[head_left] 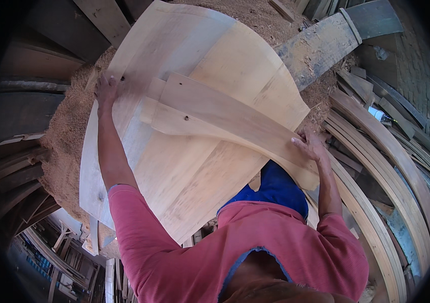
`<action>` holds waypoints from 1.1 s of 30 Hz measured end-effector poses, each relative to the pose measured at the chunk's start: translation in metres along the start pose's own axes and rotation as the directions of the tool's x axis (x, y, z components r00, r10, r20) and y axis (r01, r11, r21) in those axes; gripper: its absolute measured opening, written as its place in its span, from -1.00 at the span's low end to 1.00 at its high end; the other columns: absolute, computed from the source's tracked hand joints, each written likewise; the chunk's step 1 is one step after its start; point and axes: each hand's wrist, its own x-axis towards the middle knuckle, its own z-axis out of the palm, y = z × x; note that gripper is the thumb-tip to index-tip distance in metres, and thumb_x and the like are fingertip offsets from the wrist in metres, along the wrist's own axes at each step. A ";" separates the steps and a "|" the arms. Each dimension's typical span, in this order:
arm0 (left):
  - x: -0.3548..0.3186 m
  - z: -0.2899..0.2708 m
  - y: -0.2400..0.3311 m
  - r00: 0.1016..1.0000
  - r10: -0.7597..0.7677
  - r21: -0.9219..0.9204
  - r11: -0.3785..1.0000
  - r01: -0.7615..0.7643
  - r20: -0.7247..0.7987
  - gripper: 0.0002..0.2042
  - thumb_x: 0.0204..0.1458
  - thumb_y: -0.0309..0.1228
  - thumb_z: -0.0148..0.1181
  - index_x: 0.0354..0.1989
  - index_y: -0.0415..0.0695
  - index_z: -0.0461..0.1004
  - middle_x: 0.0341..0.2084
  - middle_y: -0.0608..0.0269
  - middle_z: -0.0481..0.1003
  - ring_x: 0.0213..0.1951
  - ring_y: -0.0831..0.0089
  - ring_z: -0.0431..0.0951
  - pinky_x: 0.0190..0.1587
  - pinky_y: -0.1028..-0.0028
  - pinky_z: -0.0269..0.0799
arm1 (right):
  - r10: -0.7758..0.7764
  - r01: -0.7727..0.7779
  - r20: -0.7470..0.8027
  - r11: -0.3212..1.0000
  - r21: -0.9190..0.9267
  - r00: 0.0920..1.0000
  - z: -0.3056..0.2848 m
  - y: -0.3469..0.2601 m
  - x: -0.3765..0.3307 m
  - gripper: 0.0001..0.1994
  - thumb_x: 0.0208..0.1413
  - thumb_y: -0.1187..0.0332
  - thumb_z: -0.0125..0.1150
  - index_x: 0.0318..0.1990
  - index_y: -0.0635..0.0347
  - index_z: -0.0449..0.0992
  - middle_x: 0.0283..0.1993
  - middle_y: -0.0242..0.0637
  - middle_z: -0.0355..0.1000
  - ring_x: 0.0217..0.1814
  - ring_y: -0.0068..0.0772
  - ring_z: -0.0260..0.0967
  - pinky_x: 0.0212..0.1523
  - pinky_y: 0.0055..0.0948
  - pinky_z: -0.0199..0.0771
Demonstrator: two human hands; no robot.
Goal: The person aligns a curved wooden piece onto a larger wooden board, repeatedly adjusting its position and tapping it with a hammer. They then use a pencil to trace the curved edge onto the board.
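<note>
Curvy plank [220, 108] on big board [174, 171], ten to four o'clock. Right hand [312, 145], at three, touches it, thumb apart. Left hand [106, 91], at ten, touches the board; I can't tell its grip.

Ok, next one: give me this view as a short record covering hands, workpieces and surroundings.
Left hand: on the left edge of the wide wooden panel
Right hand: at the right end of the curved board
Curved board: lying across the panel
Sawdust: heaped around the panel
Curved planks: at the right
</note>
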 end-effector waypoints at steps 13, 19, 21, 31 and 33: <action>-0.014 -0.039 0.081 0.976 -0.166 -0.008 0.986 0.169 0.138 -0.52 0.32 0.04 -0.22 0.24 0.06 0.36 0.12 -0.11 0.51 0.17 -0.15 0.48 0.19 -0.13 0.28 | 0.085 -0.123 0.193 0.973 0.197 0.978 -0.004 0.029 0.001 -0.19 0.02 -0.43 0.19 -0.35 0.40 0.59 -0.53 -0.16 0.44 -0.42 -0.38 0.39 -0.38 -0.20 0.34; -0.038 -0.038 0.115 0.977 -0.169 0.039 0.985 0.165 0.130 -0.49 0.32 0.08 -0.25 0.24 0.06 0.36 0.10 -0.09 0.51 0.16 -0.17 0.46 0.20 -0.18 0.23 | 0.022 -0.014 -0.042 0.984 0.180 0.999 -0.085 0.086 0.019 -0.28 0.23 -0.31 0.07 -0.46 0.34 0.50 -0.58 -0.33 0.34 -0.45 -0.53 0.25 -0.44 -0.29 0.26; -0.045 -0.037 0.125 0.974 -0.173 0.046 0.985 0.169 0.144 -0.49 0.32 0.08 -0.25 0.24 0.05 0.36 0.12 -0.09 0.49 0.19 -0.17 0.43 0.22 -0.16 0.21 | 0.039 -0.011 -0.117 0.972 0.233 0.992 -0.101 0.108 0.040 -0.26 0.22 -0.33 0.07 -0.55 0.33 0.39 -0.60 -0.33 0.18 -0.45 -0.54 0.11 -0.46 -0.24 0.17; -0.050 -0.025 0.130 0.961 -0.237 0.057 0.971 0.231 0.140 -0.45 0.30 0.10 -0.24 0.23 -0.01 0.36 0.20 -0.07 0.42 0.25 -0.16 0.35 0.28 -0.14 0.15 | 0.117 -0.105 -0.203 0.992 0.071 0.972 -0.167 0.063 0.144 -0.22 0.19 -0.28 0.13 0.00 0.50 0.57 -0.04 0.15 0.56 0.04 -0.07 0.55 0.06 -0.19 0.47; -0.045 -0.021 0.132 0.959 -0.250 0.068 0.968 0.243 0.130 -0.45 0.29 0.11 -0.23 0.23 0.00 0.37 0.22 -0.07 0.41 0.26 -0.16 0.35 0.28 -0.11 0.16 | 0.187 -0.171 -0.219 0.981 0.089 0.958 -0.160 0.079 0.154 -0.16 0.16 -0.31 0.14 0.08 0.52 0.52 0.04 0.16 0.53 0.09 -0.06 0.53 0.10 -0.19 0.46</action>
